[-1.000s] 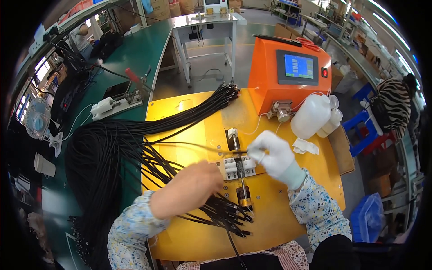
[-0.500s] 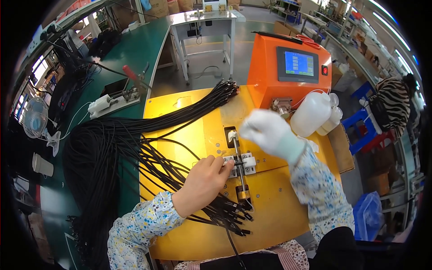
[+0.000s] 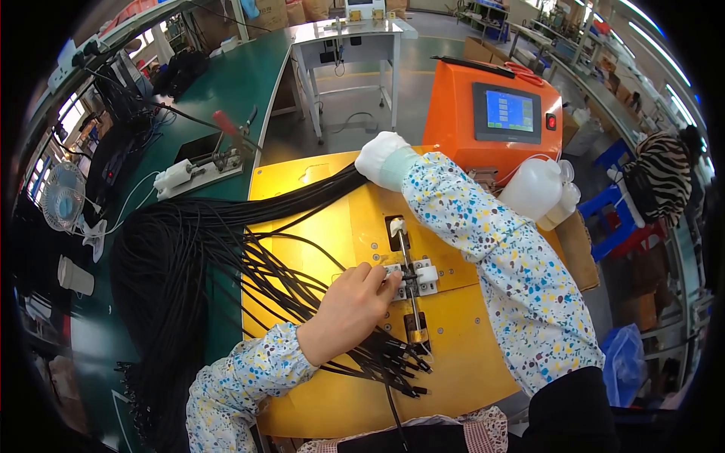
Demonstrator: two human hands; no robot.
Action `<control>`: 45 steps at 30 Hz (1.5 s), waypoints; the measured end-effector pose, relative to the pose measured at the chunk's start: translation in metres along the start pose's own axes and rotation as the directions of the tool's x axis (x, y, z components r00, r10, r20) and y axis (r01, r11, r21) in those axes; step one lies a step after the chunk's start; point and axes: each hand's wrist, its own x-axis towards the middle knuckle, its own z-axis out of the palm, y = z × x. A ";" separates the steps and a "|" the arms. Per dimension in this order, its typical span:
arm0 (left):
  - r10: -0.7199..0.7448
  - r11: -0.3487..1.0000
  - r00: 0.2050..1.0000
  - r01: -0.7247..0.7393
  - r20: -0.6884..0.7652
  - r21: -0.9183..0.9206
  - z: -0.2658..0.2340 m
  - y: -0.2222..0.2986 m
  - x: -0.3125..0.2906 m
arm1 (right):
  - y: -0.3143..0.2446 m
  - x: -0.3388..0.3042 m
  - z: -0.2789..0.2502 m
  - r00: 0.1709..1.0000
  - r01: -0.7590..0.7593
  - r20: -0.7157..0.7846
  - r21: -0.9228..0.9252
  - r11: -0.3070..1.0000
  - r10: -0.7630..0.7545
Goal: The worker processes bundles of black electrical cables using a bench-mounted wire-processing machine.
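Note:
My bare left hand [image 3: 349,303] reaches over the yellow work plate [image 3: 461,355]. Its thumb and fingertips pinch a black cable at the small white-block fixture [image 3: 427,273], though the fingers hide most of the grip. A metal rod [image 3: 414,302] crosses the fixture lengthwise. In a white glove, my right hand [image 3: 384,158] is closed around the far end of a thick bundle of black cables [image 3: 302,198], covering their tips. Several more cable ends with connectors [image 3: 396,362] lie fanned out below my left wrist.
An orange machine with a screen [image 3: 507,113] stands at the far right of the plate, beside white plastic bottles [image 3: 532,185]. On the green table [image 3: 226,83] at left are a toggle clamp [image 3: 204,170], a small fan [image 3: 64,198] and a heap of cables [image 3: 162,279].
My right hand has moved left and away from me, from beside the fixture to the cable bundle's tips, and closed on them. My left hand stays at the fixture. The view has shifted slightly.

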 end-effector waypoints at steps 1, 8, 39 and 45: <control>0.002 1.000 1.000 -0.002 -0.002 -0.002 0.000 0.000 0.001 | 0.003 0.000 0.001 1.000 -0.002 0.002 -0.002 1.000 0.002; -0.075 0.986 0.997 0.074 -0.003 -0.151 -0.003 -0.013 0.000 | 0.001 -0.048 -0.044 0.792 0.122 -0.600 -0.026 0.992 -0.113; -0.438 0.426 0.871 0.419 0.222 -0.802 -0.022 0.009 0.008 | -0.067 -0.204 -0.003 0.915 0.188 -0.123 0.972 -0.137 0.384; -0.449 0.496 0.885 0.364 0.126 -0.788 -0.019 0.012 0.009 | -0.062 -0.206 -0.002 0.935 -0.040 0.094 0.986 -0.162 0.341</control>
